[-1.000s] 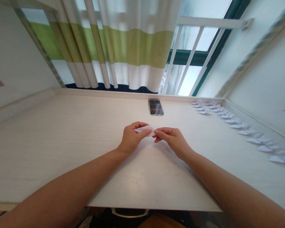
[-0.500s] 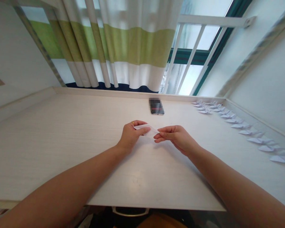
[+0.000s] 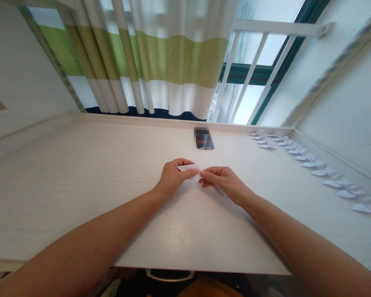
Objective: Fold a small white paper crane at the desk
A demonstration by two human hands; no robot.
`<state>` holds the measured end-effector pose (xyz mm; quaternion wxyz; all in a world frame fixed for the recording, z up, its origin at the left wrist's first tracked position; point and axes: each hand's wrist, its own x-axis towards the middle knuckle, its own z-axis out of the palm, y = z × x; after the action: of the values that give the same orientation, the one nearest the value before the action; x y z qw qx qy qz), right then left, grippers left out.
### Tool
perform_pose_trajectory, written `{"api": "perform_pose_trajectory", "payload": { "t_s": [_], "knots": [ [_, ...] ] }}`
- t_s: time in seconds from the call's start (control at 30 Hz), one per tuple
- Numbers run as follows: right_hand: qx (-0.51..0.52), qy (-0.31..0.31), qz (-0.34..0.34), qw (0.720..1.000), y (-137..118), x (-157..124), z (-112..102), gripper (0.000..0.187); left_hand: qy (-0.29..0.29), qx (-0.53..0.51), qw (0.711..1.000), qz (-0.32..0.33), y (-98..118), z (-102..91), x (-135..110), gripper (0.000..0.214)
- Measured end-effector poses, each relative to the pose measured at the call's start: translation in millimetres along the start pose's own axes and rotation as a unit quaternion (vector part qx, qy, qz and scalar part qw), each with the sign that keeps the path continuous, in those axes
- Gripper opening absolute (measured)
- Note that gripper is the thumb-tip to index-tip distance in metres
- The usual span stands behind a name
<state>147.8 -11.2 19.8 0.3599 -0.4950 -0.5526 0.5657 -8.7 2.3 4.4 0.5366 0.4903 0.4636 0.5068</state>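
A small piece of folded white paper [image 3: 187, 167] is held between my two hands above the middle of the table. My left hand [image 3: 174, 175] grips its left part, thumb on top and fingers behind, with a ring on one finger. At the paper's right end, the thumb and fingers of my right hand [image 3: 219, 178] pinch it. The fingertips of both hands are close together and cover much of the paper, so its exact folds cannot be made out.
Several folded white paper cranes [image 3: 315, 164] stand in a row along the right side of the table [image 3: 80, 177]. A phone [image 3: 204, 138], blurred out, lies near the back edge. Behind are a striped curtain [image 3: 179, 57] and a white railing [image 3: 278, 27].
My right hand has moved left along the paper, so its fingertips are now nearer my left thumb. My left hand has shifted slightly to the right.
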Motion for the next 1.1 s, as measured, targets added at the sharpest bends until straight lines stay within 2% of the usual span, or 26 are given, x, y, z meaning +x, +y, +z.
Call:
{"api": "perform_pose_trajectory", "payload": {
  "t_s": [0.13,0.33,0.5,0.67,0.73,0.83,0.87,0.93,1.03,1.1],
  "knots": [
    [0.002,-0.026,0.013,1.000,1,-2,2,0.026,-0.020,0.009,1.000,-0.007,-3,0.2,-1,0.031],
    [0.052,-0.052,0.021,0.997,-3,-3,-2,0.025,-0.048,-0.059,0.996,-0.047,1,-0.6,2,0.029],
    [0.069,-0.073,0.031,0.994,-7,-4,-5,0.020,-0.060,-0.066,0.994,-0.060,2,-4.2,4,0.028],
    [0.070,-0.063,0.058,0.994,-9,-2,-12,0.011,-0.122,-0.077,0.982,-0.118,-2,-7.6,10,0.027],
    [0.053,-0.053,0.073,0.994,-8,1,-15,0.007,-0.142,-0.048,0.982,-0.119,-5,-8.7,13,0.026],
    [0.022,-0.034,0.097,0.995,-5,6,-19,0.006,-0.131,0.096,0.985,-0.052,-8,-10.8,14,0.024],
    [0.010,-0.030,0.104,0.994,-3,7,-20,0.006,-0.130,0.171,0.977,-0.010,-8,-11.5,13,0.023],
    [-0.014,-0.023,0.108,0.994,0,10,-20,0.007,-0.132,0.314,0.936,0.083,-8,-12.5,12,0.025],
    [-0.055,-0.006,0.090,0.994,6,13,-19,0.007,-0.137,0.448,0.859,0.208,-9,-12.3,10,0.039],
    [-0.099,0.006,0.072,0.992,8,14,-18,0.006,-0.156,0.507,0.805,0.265,-11,-11.4,10,0.043]
  ]
}}
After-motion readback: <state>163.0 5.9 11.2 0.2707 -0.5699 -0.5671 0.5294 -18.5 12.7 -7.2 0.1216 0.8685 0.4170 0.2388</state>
